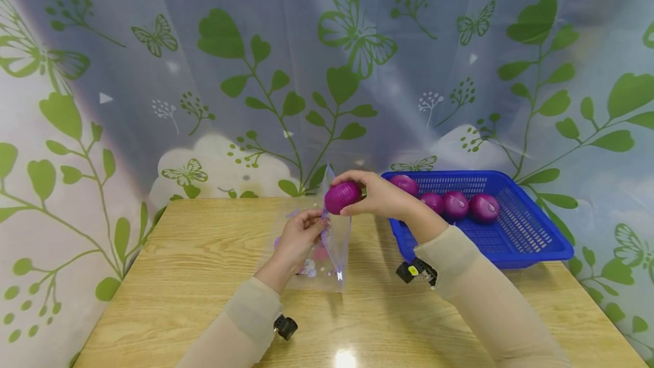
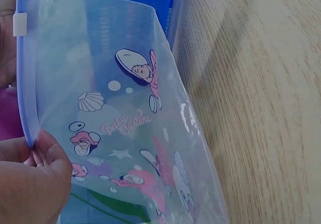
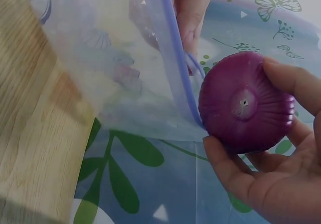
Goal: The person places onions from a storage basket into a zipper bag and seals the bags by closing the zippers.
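A clear zip bag (image 2: 120, 128) with a purple slider edge and printed cartoon figures is held upright over the table. My left hand (image 1: 300, 237) pinches the bag's purple rim between thumb and fingers. At the bag's parted mouth, my right hand (image 1: 378, 195) grips a purple onion (image 3: 246, 103), its fingers and thumb around the sides. In the right wrist view the onion lies against or just beside the purple rim; whether any of it is inside I cannot tell. The white slider (image 2: 20, 24) sits at one end of the rim.
A blue plastic basket (image 1: 531, 254) stands at the right of the wooden table (image 1: 194, 277), with several purple onions (image 1: 455, 205) inside along its left and middle. A printed curtain (image 1: 286, 84) with green leaves and butterflies hangs behind the table.
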### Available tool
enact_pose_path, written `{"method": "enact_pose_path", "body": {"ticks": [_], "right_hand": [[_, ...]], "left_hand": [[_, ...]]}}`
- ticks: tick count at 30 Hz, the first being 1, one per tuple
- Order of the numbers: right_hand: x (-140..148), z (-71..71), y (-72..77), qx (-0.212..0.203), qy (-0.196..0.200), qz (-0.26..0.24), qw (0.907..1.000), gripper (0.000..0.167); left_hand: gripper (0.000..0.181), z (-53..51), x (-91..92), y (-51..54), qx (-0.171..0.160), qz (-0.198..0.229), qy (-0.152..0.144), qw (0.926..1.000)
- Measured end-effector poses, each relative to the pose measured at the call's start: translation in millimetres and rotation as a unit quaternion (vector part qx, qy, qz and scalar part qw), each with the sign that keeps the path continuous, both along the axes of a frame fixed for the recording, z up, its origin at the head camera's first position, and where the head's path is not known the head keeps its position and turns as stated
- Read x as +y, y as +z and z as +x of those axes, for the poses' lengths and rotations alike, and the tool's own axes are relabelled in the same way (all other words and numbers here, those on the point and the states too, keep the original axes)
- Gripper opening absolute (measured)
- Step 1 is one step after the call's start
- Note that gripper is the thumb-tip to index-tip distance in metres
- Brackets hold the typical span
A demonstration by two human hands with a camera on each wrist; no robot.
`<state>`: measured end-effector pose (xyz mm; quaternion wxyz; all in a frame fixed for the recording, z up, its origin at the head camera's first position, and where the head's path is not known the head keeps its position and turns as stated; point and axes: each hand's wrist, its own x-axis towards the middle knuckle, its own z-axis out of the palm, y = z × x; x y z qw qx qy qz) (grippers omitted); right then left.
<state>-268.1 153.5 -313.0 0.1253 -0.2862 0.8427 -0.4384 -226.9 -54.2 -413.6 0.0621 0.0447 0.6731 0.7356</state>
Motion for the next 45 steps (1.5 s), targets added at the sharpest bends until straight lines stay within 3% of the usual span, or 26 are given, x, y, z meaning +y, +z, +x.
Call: {"method": "enact_pose_path", "body": {"ticks": [6, 14, 27, 35, 40, 45], "right_hand": [[3, 0.9, 0.4, 0.037, 0.004, 0.045, 0.9983, 0.055], [4, 2.1, -3.4, 0.102, -0.009, 0.119, 0.9875, 0.054], [8, 1.3, -3.4, 0.113, -0.009, 0.143, 0.9832, 0.054], [12, 0.7, -3.6, 0.088, -0.011, 0.126, 0.9881, 0.056], [15, 1.6, -0.8, 0.079, -0.014, 0.117, 0.9899, 0.055], [20, 0.2, 1.0, 0.066, -0.02, 0.094, 0.9931, 0.057]], "left_hand": [[0.027, -0.8, 1.6, 0.9, -0.007, 0.016, 0.013, 0.9998], [0.029, -0.7, 3.9, 3.7, -0.004, 0.021, 0.024, 0.9995], [0.032, -0.9, 7.5, 7.6, -0.005, 0.068, -0.005, 0.9976], [0.033, -2.7, 7.1, 6.5, 0.007, 0.056, -0.022, 0.9982], [0.033, -2.8, 7.1, 5.2, -0.011, 0.073, -0.012, 0.9972], [0.031, -3.8, 7.7, 6.0, -0.008, 0.096, 0.009, 0.9953]]}}
